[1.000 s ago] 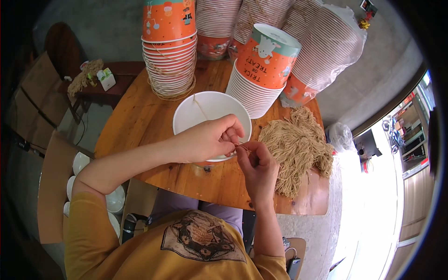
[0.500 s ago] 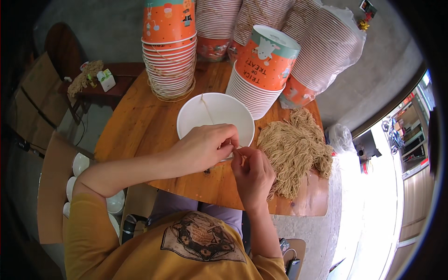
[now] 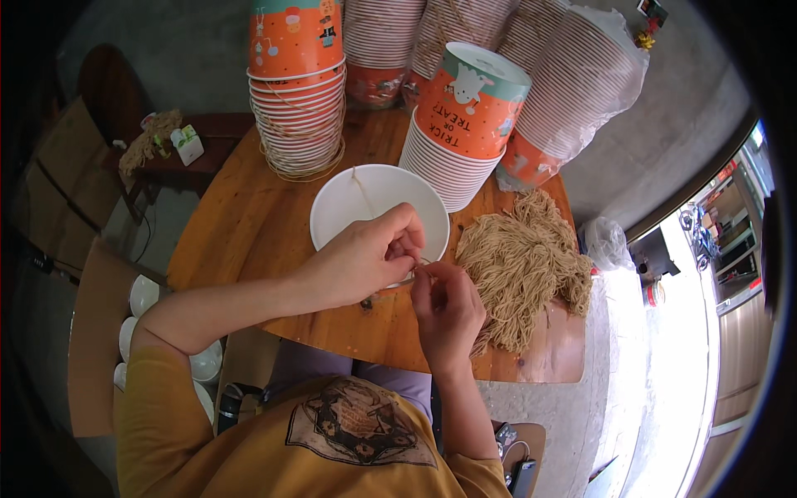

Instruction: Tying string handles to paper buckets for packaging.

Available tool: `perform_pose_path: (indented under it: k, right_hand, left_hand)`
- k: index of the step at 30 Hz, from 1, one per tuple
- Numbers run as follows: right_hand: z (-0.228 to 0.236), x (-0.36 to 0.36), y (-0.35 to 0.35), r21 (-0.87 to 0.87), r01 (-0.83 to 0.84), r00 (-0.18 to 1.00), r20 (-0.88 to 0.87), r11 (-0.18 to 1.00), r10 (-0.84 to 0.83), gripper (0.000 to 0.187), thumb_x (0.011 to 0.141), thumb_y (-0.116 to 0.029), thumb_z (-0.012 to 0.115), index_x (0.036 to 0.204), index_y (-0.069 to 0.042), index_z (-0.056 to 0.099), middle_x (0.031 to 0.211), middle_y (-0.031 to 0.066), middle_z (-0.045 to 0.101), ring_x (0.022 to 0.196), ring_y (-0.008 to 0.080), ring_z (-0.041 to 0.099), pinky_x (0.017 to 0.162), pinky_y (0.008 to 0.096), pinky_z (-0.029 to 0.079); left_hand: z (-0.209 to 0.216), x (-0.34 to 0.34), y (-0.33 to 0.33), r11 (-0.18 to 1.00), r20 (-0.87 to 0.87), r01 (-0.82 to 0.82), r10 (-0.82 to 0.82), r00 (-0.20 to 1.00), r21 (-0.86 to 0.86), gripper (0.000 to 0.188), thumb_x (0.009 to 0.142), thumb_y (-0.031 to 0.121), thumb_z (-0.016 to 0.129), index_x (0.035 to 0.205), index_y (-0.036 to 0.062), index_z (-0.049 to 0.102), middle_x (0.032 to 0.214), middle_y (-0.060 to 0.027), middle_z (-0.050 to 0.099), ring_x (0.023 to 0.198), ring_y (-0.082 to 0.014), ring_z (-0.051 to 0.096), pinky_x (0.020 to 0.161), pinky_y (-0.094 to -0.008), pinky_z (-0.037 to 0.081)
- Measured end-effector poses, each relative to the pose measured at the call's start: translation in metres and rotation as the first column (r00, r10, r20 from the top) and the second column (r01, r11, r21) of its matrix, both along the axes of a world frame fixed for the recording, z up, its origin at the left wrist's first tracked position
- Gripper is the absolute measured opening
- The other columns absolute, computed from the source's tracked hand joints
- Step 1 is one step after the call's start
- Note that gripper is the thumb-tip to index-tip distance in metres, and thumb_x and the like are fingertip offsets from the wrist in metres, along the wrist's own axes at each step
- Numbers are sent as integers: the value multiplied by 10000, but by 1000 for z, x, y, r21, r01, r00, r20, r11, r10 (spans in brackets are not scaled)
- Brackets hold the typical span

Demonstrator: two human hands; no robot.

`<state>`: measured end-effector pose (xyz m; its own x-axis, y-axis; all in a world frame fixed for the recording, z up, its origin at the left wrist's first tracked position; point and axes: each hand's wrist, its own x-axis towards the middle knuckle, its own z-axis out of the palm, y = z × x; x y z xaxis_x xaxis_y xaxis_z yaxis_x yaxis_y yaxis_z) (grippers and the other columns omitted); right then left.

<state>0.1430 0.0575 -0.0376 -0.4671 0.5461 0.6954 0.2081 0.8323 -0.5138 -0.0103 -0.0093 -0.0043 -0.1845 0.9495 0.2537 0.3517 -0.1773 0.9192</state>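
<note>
A white-lined paper bucket (image 3: 336,207) stands on the wooden table in front of me, its opening tilted toward me. A thin tan cord (image 3: 363,189) runs from its far rim down across the inside and passes out of sight behind my left hand. At the near right rim, my left hand (image 3: 365,259) is closed, with fingertips pinched around the cord's end. My right hand (image 3: 450,309) meets it there, thumb and forefinger pinching the same cord. The fingers mostly hide the cord's end. Close to my right hand lies a large heap of tan cords (image 3: 523,270).
Nested orange buckets (image 3: 295,108) with cords looped round them stand at the table's far left. Another bucket stack (image 3: 469,108) rises behind the open bucket, beside plastic-wrapped stacks (image 3: 581,91). Below the table's left side, a cardboard box (image 3: 95,340) holds white-lined buckets.
My left hand's fingers have lifted and loosened slightly from the right fingertips. The right hand has shifted a little left. The bucket stays in place.
</note>
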Motion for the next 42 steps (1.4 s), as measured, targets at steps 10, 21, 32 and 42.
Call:
perform_pose_path:
  k: [10, 21, 32, 42]
  right_hand:
    - [-4, 1, 6, -580, -150, 979, -201, 800, 38, 105, 874, -73, 684, 921, -33, 599, 601, -14, 507, 540, 44, 428, 506, 206, 380]
    - [3, 7, 10, 19, -68, 996, -56, 998, 68, 268, 785, 19, 711, 1012, -84, 613, 730, 28, 573, 564, 157, 533, 502, 303, 448]
    - [-6, 7, 10, 102, -34, 996, -82, 994, 42, 269, 776, -11, 742, 997, -91, 613, 695, 34, 530, 584, 193, 539, 510, 331, 446]
    - [-3, 9, 8, -58, -68, 998, -17, 996, 67, 210, 793, -25, 742, 945, -84, 611, 672, 18, 544, 560, 153, 529, 506, 293, 437]
  left_hand:
    - [4, -4, -1, 998, -15, 46, -47, 999, -46, 297, 884, 4, 597, 1110, 36, 407, 874, -56, 635, 808, -125, 598, 718, -282, 482]
    - [9, -1, -1, 996, -16, 35, -37, 999, -87, 295, 903, 32, 598, 1123, 27, 401, 874, -78, 657, 806, -134, 623, 715, -292, 489]
    - [8, -2, -2, 995, 1, 45, -45, 999, -86, 309, 904, 42, 612, 1123, 29, 394, 849, -69, 648, 771, -121, 602, 681, -278, 477]
    - [16, -3, -4, 981, 37, 73, -68, 997, -182, 342, 925, 56, 609, 1179, 57, 380, 902, -47, 639, 843, -101, 552, 776, -266, 434]
